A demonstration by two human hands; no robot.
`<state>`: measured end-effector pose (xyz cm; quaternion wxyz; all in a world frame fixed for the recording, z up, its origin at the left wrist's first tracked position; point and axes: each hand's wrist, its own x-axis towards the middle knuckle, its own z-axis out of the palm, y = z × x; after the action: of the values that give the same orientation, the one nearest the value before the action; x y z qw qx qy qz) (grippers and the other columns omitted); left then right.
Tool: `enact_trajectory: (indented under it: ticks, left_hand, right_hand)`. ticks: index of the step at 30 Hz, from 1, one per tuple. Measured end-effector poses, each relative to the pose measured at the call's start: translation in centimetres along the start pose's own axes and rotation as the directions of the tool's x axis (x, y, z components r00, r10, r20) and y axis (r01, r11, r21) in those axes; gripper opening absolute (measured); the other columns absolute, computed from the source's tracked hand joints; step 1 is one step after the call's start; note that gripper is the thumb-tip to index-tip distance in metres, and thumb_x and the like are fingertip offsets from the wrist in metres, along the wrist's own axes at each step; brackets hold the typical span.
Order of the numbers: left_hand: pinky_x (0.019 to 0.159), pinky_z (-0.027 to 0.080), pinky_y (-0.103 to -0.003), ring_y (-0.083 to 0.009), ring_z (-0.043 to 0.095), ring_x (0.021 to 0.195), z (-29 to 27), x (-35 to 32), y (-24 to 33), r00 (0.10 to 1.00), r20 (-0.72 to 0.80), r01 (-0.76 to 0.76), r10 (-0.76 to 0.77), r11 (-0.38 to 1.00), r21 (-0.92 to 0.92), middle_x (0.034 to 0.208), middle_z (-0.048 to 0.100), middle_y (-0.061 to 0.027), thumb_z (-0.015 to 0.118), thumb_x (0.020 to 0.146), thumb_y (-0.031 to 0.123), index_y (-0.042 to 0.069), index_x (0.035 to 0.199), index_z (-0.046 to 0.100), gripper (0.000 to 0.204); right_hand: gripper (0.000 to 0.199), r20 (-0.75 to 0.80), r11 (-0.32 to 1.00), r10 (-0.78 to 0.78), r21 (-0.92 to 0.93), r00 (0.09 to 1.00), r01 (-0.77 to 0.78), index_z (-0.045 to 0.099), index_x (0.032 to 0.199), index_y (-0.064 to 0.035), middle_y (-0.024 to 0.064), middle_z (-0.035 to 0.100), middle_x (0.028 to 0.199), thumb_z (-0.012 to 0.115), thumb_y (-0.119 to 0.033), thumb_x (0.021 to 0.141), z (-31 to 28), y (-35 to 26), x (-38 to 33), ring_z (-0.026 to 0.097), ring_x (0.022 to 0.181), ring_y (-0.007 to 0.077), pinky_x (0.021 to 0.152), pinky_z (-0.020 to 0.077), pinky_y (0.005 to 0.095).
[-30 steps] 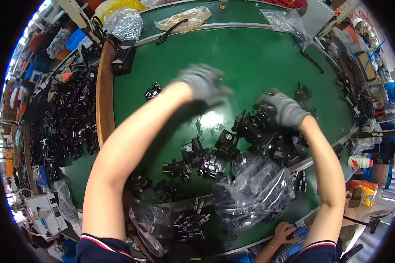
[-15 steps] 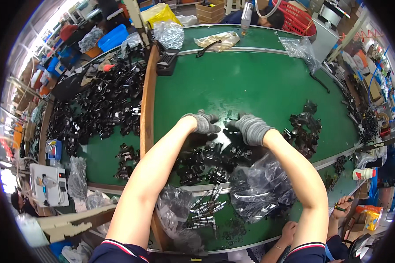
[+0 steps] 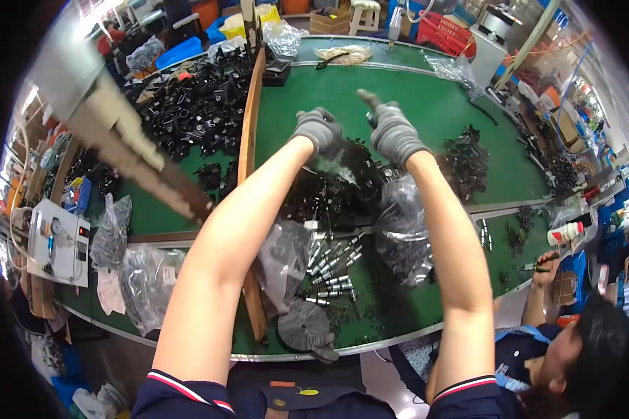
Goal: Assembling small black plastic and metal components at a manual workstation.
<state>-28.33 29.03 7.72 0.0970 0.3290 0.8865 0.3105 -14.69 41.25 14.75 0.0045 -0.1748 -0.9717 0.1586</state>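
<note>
Both my hands wear grey knit gloves and hover over the far edge of a heap of small black parts (image 3: 328, 192) on the green tabletop. My left hand (image 3: 318, 131) is on the heap's left, fingers curled; motion blur and the glove hide what they may hold. To its right, my right hand (image 3: 395, 133) has one finger stretched away from me, the others bent, and no held part shows. A pale shiny patch (image 3: 339, 171), perhaps plastic film, lies among the parts below and between the hands.
A wooden divider (image 3: 248, 133) separates a larger black-parts pile (image 3: 192, 115) at left. Another pile (image 3: 466, 164) lies right. Clear bags (image 3: 405, 241) and metal pins (image 3: 335, 258) lie nearer me. A co-worker's hand (image 3: 546, 269) holds a green-handled tool at right. A blurred post (image 3: 129, 133) crosses the left side.
My view has shifted, so the table sits higher in the picture. Both hands have lifted slightly away from the pale patch, and a right finger now sticks out.
</note>
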Motion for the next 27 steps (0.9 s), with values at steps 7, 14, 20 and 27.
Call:
enact_trajectory:
  ticks: [7, 14, 20, 27]
  left_hand:
    - [0.072, 0.058, -0.041, -0.0227, 0.067, 0.08, -5.9, -13.6, 2.0, 0.926, 0.357, 0.377, -0.124, 0.292, -0.879, 0.088, 0.068, -0.0065, 0.067, 0.094, 0.028, 0.012, 0.096, 0.064, 0.016]
    - [0.101, 0.053, -0.029, -0.0175, 0.062, 0.117, -9.3, -34.0, -0.6, 0.889, 0.046, -0.261, 0.456, 0.586, -0.767, 0.13, 0.061, -0.0107, 0.045, 0.103, -0.004, 0.001, 0.14, 0.05, 0.038]
    - [0.097, 0.055, -0.047, -0.0313, 0.063, 0.114, -3.2, -45.3, -7.1, 0.926, 0.057, 0.094, 0.372, -0.082, -0.992, 0.125, 0.062, -0.0152, 0.06, 0.093, 0.064, 0.01, 0.134, 0.054, 0.068]
    - [0.072, 0.062, -0.038, -0.0292, 0.072, 0.09, -1.3, -50.2, -9.6, 0.936, 0.294, 0.351, 0.192, -0.5, -0.792, 0.107, 0.068, -0.0182, 0.056, 0.097, 0.06, 0.007, 0.111, 0.063, 0.055]
  right_hand:
    - [0.032, -0.409, 0.808, 0.114, 0.568, 0.905, 0.156, 0.068, 0.116, -0.0014, 0.0048, 0.07, 0.091, 0.072, -0.025, 0.095, 4.3, -6.9, -12.0, 0.064, 0.079, 0.0151, 0.071, 0.0543, 0.0304]
    - [0.032, -0.087, -0.269, 0.069, 0.958, 0.994, 0.103, 0.063, 0.119, -0.0043, 0.0093, 0.07, 0.091, 0.066, -0.023, 0.094, 9.0, -14.0, -29.9, 0.065, 0.065, 0.0132, 0.046, 0.0478, 0.0222]
    - [0.028, 0.221, -0.489, -0.131, 0.834, 0.966, -0.257, 0.064, 0.115, -0.0053, 0.0059, 0.07, 0.091, 0.069, -0.021, 0.093, 16.7, -19.5, -39.1, 0.068, 0.076, 0.0147, 0.059, 0.0529, 0.0266]
    - [0.018, -0.191, 0.637, 0.302, 0.77, 0.934, -0.048, 0.071, 0.101, -0.0036, 0.0038, 0.066, 0.083, 0.072, -0.021, 0.094, 19.8, -12.8, -41.5, 0.064, 0.078, 0.0148, 0.07, 0.0539, 0.0329]
